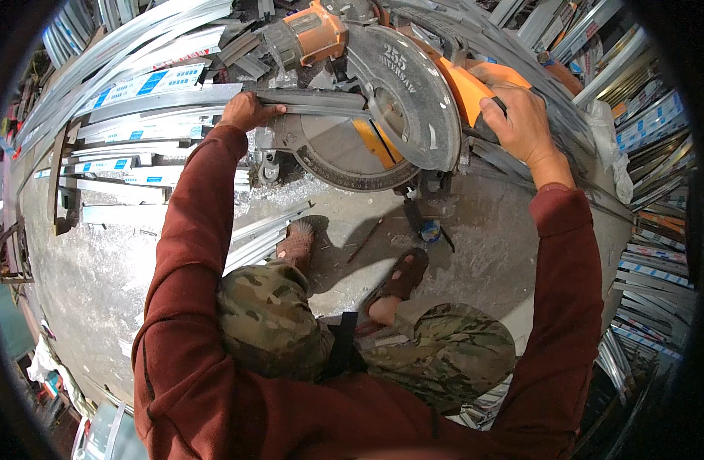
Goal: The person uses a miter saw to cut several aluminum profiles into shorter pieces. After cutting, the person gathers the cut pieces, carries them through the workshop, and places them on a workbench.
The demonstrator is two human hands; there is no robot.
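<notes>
A mitre saw with a grey blade guard (402,92) and an orange motor housing (319,34) stands on the floor in front of me. My right hand (519,126) is wrapped round its orange handle (465,90), at the right of the guard. A long silvery metal profile (321,101) lies across the saw's round base (321,146), running left from beside the blade guard. My left hand (246,112) grips this profile left of the base, thumb stretched along it. The guard hides most of the blade. A yellow insert (373,143) shows in the base.
Stacked metal profiles (149,84) spread across the left; more bundles (651,123) line the right. Short offcuts (245,50) lie behind the saw. A thin stick (365,240) and a small blue round item (430,229) are on the floor near my sandalled feet (402,277).
</notes>
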